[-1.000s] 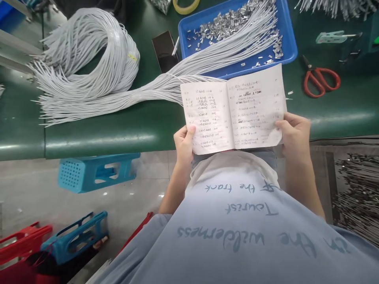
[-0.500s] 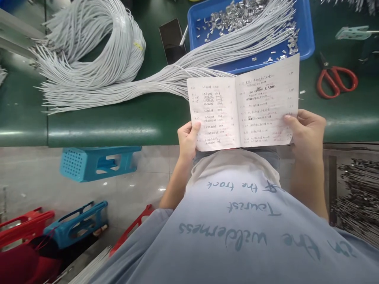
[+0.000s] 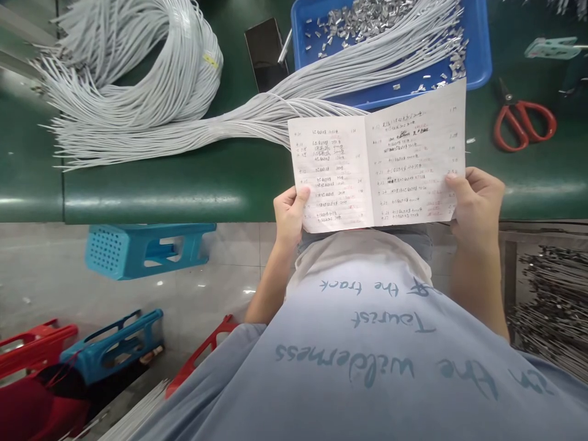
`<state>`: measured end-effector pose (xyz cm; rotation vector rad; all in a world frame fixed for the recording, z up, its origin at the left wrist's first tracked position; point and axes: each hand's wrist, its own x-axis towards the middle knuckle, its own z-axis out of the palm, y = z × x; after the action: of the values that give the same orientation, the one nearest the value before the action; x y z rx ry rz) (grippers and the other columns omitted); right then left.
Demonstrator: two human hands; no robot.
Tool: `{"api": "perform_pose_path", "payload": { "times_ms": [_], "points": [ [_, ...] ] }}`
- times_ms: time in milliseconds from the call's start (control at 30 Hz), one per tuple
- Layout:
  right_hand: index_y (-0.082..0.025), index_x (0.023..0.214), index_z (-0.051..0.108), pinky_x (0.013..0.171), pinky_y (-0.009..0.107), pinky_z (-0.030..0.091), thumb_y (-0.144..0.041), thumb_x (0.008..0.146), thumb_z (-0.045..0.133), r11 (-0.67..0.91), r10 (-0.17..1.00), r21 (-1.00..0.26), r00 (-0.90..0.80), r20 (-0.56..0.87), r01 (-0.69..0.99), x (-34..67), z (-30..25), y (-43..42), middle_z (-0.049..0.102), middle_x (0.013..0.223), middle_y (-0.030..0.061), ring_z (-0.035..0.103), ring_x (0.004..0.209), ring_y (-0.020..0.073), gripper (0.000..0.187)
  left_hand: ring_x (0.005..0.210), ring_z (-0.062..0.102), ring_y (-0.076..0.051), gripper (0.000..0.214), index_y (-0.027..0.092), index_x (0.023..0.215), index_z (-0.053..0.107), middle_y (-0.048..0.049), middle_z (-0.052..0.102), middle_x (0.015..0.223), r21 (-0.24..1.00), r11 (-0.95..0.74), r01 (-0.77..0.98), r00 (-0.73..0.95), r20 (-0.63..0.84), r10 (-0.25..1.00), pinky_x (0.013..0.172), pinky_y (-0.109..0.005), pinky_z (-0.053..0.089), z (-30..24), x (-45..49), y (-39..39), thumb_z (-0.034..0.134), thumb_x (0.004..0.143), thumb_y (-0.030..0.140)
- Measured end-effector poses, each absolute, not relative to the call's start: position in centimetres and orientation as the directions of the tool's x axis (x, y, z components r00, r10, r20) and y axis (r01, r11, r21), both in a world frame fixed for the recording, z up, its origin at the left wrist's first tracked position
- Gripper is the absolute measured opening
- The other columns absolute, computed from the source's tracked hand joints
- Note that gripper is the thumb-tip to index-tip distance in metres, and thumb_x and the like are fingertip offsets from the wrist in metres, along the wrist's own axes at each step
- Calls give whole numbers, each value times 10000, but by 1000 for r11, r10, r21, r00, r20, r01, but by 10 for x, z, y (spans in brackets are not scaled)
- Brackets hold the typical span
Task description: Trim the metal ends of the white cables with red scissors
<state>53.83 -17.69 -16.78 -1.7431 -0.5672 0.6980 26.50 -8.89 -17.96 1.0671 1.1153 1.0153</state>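
Observation:
An open notebook (image 3: 337,177) with handwritten lines on both pages is held up at the table's front edge. My left hand (image 3: 290,214) pinches its lower left edge, thumb on the page. At the right edge, my right hand (image 3: 480,202) grips the other page with the thumb in front and fingers behind. Beyond the notebook, a bundle of white cables (image 3: 248,116) runs from the left into a blue tray (image 3: 480,43). Small metal pieces (image 3: 372,21) are scattered in that tray. The notebook hides part of the cables and of the tray's near rim.
A coiled cable bundle (image 3: 193,67) lies on the green table (image 3: 174,196) at left, beside a dark phone-like slab (image 3: 266,55). Red-handled scissors (image 3: 523,125) and a pale green clip (image 3: 551,48) are at right. Blue stools (image 3: 138,251) stand below the table edge.
Both hands keep the notebook in nearly the same place and the same pages show. The view has shifted slightly, so the table things sit a little differently in the picture.

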Motion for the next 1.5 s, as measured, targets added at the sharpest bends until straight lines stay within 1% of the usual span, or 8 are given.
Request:
{"api": "perform_pose_path", "payload": {
  "times_ms": [133, 267, 433, 700, 867, 1000, 1067, 1500],
  "points": [
    [-189, 623, 541, 495, 282, 329, -324, 627, 647, -236, 688, -971, 712, -142, 34, 536, -168, -176, 531, 602, 4, 444, 528, 101, 171, 887, 720, -216, 327, 176, 929, 772, -91, 758, 959, 977, 196, -88, 146, -182, 972, 738, -290, 587, -180, 264, -89, 754, 784, 468],
    [-184, 634, 558, 482, 270, 348, -312, 627, 665, -220, 690, -975, 710, -141, 19, 535, -168, -176, 569, 606, 13, 470, 515, 101, 167, 868, 722, -203, 313, 186, 926, 772, -77, 761, 946, 982, 173, -78, 149, -160, 976, 727, -279, 593, -180, 264, -89, 747, 791, 467],
    [-189, 703, 584, 452, 257, 388, -326, 632, 674, -216, 694, -976, 702, -158, -6, 535, -167, -177, 582, 553, -15, 515, 475, 120, 179, 898, 720, -201, 304, 190, 932, 766, -68, 763, 963, 989, 144, -28, 162, -138, 977, 727, -276, 599, -181, 263, -88, 720, 815, 467],
    [-176, 708, 598, 449, 235, 371, -318, 629, 672, -212, 680, -977, 717, -151, -5, 534, -171, -177, 586, 573, -19, 517, 490, 99, 179, 886, 718, -199, 312, 186, 919, 761, -75, 760, 956, 990, 139, -2, 164, -137, 977, 736, -288, 597, -181, 261, -88, 710, 819, 477],
    [-173, 708, 594, 443, 240, 373, -308, 626, 671, -193, 674, -981, 725, -139, -9, 533, -171, -176, 612, 593, -8, 508, 471, 94, 176, 806, 701, -165, 290, 187, 908, 765, -61, 754, 882, 993, 111, 49, 158, -117, 980, 651, -243, 559, -184, 260, -88, 695, 838, 460],
    [-171, 698, 600, 418, 240, 352, -300, 614, 679, -186, 667, -982, 731, -142, -20, 534, -171, -177, 609, 578, -9, 485, 437, 89, 173, 763, 677, -150, 304, 170, 793, 749, -50, 731, 788, 990, 78, 121, 144, -95, 985, 632, -224, 534, -185, 258, -87, 690, 839, 465],
    [-170, 702, 603, 424, 243, 356, -296, 621, 679, -182, 670, -983, 729, -139, -19, 535, -173, -178, 612, 582, -6, 494, 443, 92, 168, 749, 667, -146, 318, 168, 777, 743, -49, 725, 777, 988, 71, 140, 146, -92, 985, 631, -225, 531, -185, 257, -87, 690, 835, 476],
    [-173, 708, 590, 469, 254, 378, -306, 652, 667, -200, 688, -980, 713, -133, 11, 535, -174, -178, 613, 615, 3, 530, 504, 107, 164, 785, 689, -169, 335, 176, 882, 758, -71, 749, 875, 986, 97, 138, 171, -120, 978, 655, -260, 554, -187, 256, -86, 676, 841, 498]
  ]
}}
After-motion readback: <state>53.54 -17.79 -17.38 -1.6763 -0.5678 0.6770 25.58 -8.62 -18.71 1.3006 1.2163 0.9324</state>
